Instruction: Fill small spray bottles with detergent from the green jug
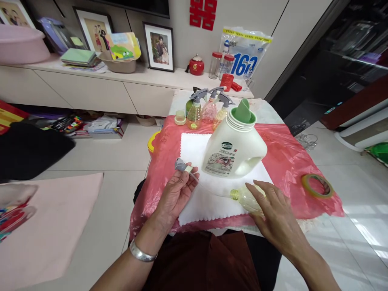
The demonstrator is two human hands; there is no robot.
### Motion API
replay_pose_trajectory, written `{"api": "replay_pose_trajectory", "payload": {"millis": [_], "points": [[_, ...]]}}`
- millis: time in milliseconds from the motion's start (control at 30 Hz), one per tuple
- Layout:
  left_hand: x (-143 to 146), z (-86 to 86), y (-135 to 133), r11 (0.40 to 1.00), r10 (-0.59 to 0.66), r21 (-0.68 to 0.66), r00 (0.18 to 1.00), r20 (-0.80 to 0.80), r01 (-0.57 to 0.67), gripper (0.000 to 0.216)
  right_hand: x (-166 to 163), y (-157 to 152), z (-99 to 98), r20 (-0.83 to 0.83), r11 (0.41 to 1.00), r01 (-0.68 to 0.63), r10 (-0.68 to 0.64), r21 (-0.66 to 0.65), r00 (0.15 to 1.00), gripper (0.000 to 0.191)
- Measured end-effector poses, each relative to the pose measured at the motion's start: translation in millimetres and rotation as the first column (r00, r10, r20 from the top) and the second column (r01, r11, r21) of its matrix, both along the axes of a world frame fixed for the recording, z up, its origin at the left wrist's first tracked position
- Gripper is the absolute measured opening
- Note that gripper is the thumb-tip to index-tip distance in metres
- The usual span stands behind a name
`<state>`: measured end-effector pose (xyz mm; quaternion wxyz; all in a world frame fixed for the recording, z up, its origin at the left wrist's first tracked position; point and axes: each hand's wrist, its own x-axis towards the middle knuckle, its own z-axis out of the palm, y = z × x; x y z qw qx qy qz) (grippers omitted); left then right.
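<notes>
My left hand (178,188) pinches a grey trigger spray head (181,165) with a cream collar and a thin clear dip tube (209,189). The tube runs right towards the neck of a clear yellow spray bottle (249,198); I cannot tell whether its end is inside. My right hand (274,210) holds that bottle, which lies tilted with its neck to the left. Beyond the hands stands a large white detergent jug (235,149), with a green pouring spout (243,111) in its open mouth. A white cloth (197,206) with a scalloped edge lies beneath.
Several trigger spray bottles (194,117) stand behind the jug, beside a small translucent cap (180,117). A roll of tape (317,186) lies on the red plastic sheet (285,149) at right. Glass jars (215,66) and a printed plastic bag (245,56) stand at the back.
</notes>
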<state>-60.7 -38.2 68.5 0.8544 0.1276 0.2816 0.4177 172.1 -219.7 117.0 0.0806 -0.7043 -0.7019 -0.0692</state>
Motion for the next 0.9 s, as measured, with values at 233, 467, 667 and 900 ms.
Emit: {"api": "replay_pose_trajectory", "payload": {"millis": [233,467,667,900], "points": [[-6.2,0.2,1.7,0.996,0.067,0.053,0.998,-0.022,-0.066,0.03,-10.9,4.4,-5.3,-0.117,0.999,-0.04,0.039,-0.01,0.992,0.065],[-2.8,7.4,-11.7,0.991,-0.008,0.13,0.999,-0.034,0.012,0.04,-25.3,8.4,-9.5,-0.201,1.0,-0.022,0.02,-0.008,0.979,0.068],[9.0,0.0,-37.1,0.986,-0.09,0.137,0.995,-0.032,0.093,0.048,-46.9,9.3,-13.2,-0.402,0.999,-0.007,-0.006,-0.031,0.916,0.069],[10.4,-2.0,-50.5,0.973,-0.17,0.156,0.985,-0.028,0.173,0.046,-60.2,6.8,-17.2,-0.486,1.0,0.004,0.008,0.023,0.874,0.069]]}}
